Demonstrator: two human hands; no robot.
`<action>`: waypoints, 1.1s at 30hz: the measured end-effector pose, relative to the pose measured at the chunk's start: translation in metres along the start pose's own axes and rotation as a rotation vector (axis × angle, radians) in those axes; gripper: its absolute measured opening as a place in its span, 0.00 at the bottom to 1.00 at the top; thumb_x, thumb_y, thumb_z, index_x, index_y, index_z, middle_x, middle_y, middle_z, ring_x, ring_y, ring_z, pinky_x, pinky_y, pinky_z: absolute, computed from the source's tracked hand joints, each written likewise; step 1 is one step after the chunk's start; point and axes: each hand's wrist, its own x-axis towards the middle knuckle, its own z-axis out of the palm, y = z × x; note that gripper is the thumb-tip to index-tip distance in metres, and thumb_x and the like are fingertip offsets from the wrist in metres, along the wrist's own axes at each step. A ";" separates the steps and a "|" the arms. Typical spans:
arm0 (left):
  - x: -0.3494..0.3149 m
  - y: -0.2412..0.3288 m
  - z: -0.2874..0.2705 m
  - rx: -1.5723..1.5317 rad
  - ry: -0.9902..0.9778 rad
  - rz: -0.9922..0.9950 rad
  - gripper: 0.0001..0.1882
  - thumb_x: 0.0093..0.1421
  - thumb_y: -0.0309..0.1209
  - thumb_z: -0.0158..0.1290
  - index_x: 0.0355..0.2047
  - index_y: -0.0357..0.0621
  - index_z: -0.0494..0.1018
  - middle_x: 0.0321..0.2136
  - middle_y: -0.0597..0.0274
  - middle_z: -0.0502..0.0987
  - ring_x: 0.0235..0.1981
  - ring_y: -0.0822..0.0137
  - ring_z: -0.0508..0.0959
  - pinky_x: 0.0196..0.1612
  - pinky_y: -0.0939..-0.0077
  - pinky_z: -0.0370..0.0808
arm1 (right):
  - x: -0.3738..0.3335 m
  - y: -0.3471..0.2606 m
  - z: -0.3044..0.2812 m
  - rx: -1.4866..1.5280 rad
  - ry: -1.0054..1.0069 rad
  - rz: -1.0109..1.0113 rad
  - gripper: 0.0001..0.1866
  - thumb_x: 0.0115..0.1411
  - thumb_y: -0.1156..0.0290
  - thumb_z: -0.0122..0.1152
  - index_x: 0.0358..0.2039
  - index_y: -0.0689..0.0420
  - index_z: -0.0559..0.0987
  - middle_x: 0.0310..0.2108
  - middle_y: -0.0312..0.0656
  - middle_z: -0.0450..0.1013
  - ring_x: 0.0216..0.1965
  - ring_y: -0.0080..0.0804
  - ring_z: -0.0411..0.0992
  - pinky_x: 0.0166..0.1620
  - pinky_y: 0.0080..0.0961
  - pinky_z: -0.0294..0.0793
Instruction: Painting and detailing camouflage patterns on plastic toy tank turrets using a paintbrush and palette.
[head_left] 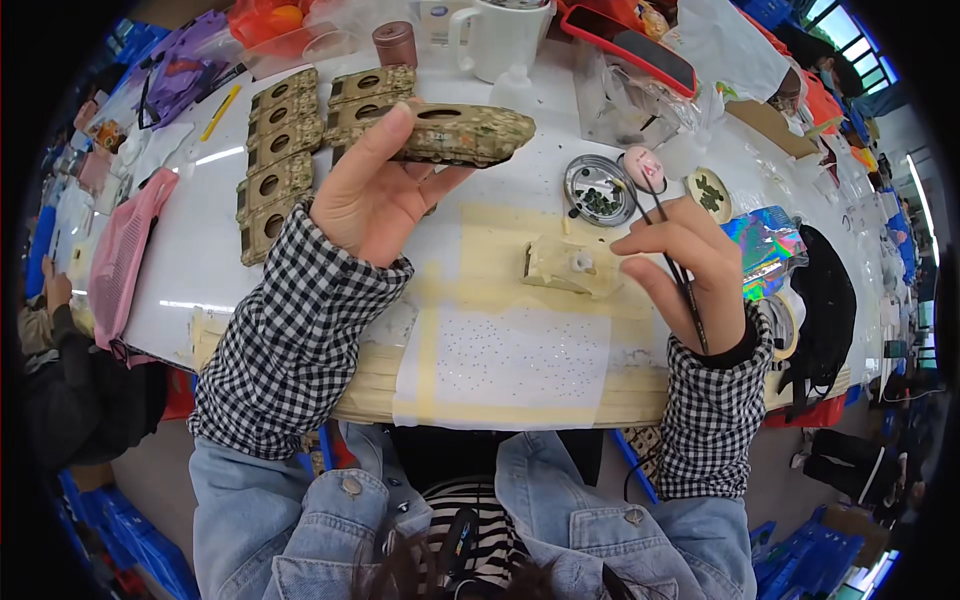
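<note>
My left hand (372, 200) grips a camouflage-patterned casing (470, 136) with an oval hole, raised above the table, thumb on its top edge. In my right hand (700, 262) is a pair of black tweezers (684, 290), tips pointing up and away from me. In the picture those tips overlap a pink egg-shaped object (643, 167); whether they touch it I cannot tell. Beside it a clear round dish (569, 186) holds small dark green bits. More green bits lie in a small round lid (698, 188). Below the hands a cream block (552, 268) with a white knob sits on yellow tape.
Several matching camouflage casings (285, 125) stand in rows at the back left. A white sheet (500, 385) with tiny dots is taped near the front edge. Behind are a white mug (500, 45), a red-framed phone (630, 48) and plastic bags. A pink mesh pouch (128, 262) lies left.
</note>
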 end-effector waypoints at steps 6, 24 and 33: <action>-0.011 -0.003 0.007 -0.083 -0.005 -0.112 0.24 0.63 0.38 0.40 0.53 0.33 0.56 0.48 0.49 0.67 0.51 0.53 0.68 0.52 0.61 0.71 | 0.002 0.004 0.012 -0.025 -0.073 -0.114 0.12 0.38 0.73 0.69 0.26 0.57 0.77 0.21 0.39 0.66 0.27 0.36 0.66 0.30 0.28 0.67; -0.029 -0.017 0.025 0.048 0.060 -0.377 0.26 0.62 0.43 0.40 0.55 0.40 0.58 0.45 0.54 0.70 0.48 0.63 0.71 0.51 0.64 0.70 | -0.009 -0.013 0.008 0.549 0.511 0.110 0.07 0.59 0.74 0.52 0.35 0.64 0.71 0.29 0.42 0.70 0.30 0.23 0.71 0.37 0.17 0.68; -0.035 -0.023 0.036 0.202 0.019 -0.437 0.27 0.63 0.45 0.39 0.56 0.42 0.55 0.47 0.55 0.68 0.49 0.63 0.71 0.51 0.63 0.70 | -0.003 -0.042 0.035 0.859 0.348 0.290 0.05 0.61 0.75 0.49 0.36 0.63 0.67 0.30 0.41 0.68 0.32 0.23 0.73 0.37 0.17 0.70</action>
